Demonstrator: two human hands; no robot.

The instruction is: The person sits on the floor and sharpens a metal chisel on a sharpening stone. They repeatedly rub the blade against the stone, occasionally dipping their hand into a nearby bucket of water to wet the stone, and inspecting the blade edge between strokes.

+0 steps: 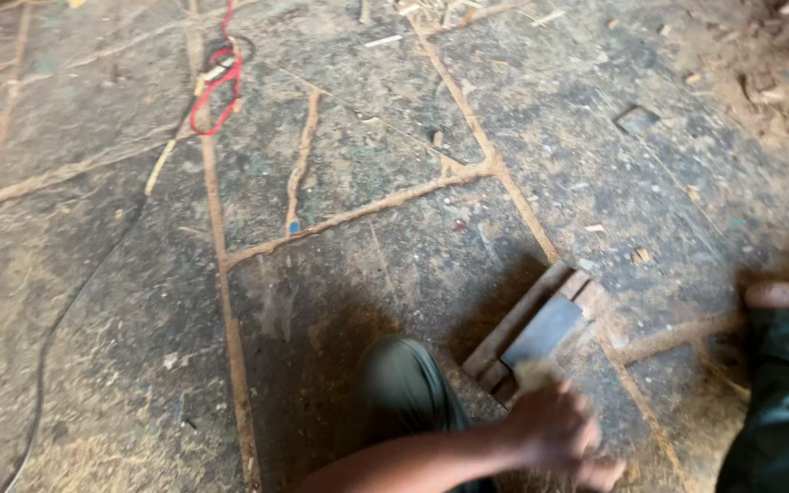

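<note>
My left hand reaches in from the bottom edge, its forearm crossing in front of my knee in green trousers. The hand is motion-blurred and its fingers look curled. It rests at the near end of a small wooden frame with a dark flat panel that lies on the stone floor. A pale blurred patch sits between the hand and the panel; I cannot tell what it is or whether the hand grips it. My right hand is out of sight.
My other leg and bare foot are at the right edge. The stone slab floor has sawdust in its joints. A red cord and a thin black cable lie at the left. Wood scraps are scattered at the far side.
</note>
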